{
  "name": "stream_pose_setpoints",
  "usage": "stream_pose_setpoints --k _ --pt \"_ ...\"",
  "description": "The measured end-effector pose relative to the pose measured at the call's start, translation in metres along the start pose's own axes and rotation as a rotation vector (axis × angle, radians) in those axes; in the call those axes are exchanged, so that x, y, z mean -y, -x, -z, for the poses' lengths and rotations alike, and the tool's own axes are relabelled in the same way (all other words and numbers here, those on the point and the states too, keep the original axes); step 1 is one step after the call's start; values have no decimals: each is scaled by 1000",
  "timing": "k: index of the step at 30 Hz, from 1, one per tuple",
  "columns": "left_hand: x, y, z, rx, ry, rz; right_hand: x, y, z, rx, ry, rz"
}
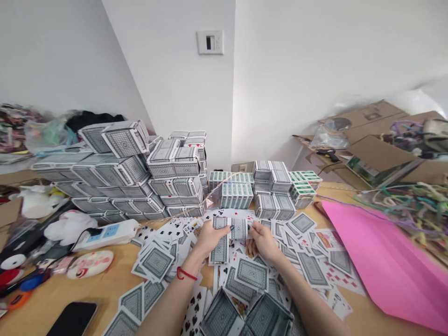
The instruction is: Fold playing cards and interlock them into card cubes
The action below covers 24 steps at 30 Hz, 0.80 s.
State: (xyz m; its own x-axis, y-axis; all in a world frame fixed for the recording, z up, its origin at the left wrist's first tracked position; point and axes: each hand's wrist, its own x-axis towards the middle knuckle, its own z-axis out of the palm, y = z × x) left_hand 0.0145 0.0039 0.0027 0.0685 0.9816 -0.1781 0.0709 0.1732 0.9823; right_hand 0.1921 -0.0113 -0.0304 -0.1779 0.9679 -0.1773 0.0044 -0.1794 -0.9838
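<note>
My left hand [209, 239], a red string on its wrist, grips grey-backed playing cards [220, 247] that stand joined or overlapped at an angle. With its fingers closed, my right hand [263, 240] pinches the right end of a sideways card [239, 229] in the same piece. How the cards are fixed together is too small to tell. Below, close to my body, sits an open box shape folded from cards [221, 313]. Loose cards [251, 273] lie face up and face down under and around both hands.
Stacked card blocks [126, 173] rise at the back left, with more card blocks [275, 205] at the back right beside green-striped boxes [236, 195]. On the left are a power strip [108, 234] and a phone [73, 319]. Pink sheet [388, 266] and cardboard boxes [381, 156] occupy the right.
</note>
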Motion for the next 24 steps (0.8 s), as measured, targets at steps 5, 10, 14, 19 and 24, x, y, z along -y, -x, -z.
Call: stream_pose_setpoints --k 5,10,14,19,24 --pt "-1 0 -1 -14 30 12 10 2 4 97 -100 -38" --pt "-5 4 -5 21 121 92 11 1 4 81 -59 -39" --pt "-8 7 -7 71 173 137 8 0 4 69 -51 -34" --pt "-7 7 -9 54 179 145 7 0 2 39 -14 -33" --pt "-4 7 -11 21 150 106 9 0 0 3 -21 -16"
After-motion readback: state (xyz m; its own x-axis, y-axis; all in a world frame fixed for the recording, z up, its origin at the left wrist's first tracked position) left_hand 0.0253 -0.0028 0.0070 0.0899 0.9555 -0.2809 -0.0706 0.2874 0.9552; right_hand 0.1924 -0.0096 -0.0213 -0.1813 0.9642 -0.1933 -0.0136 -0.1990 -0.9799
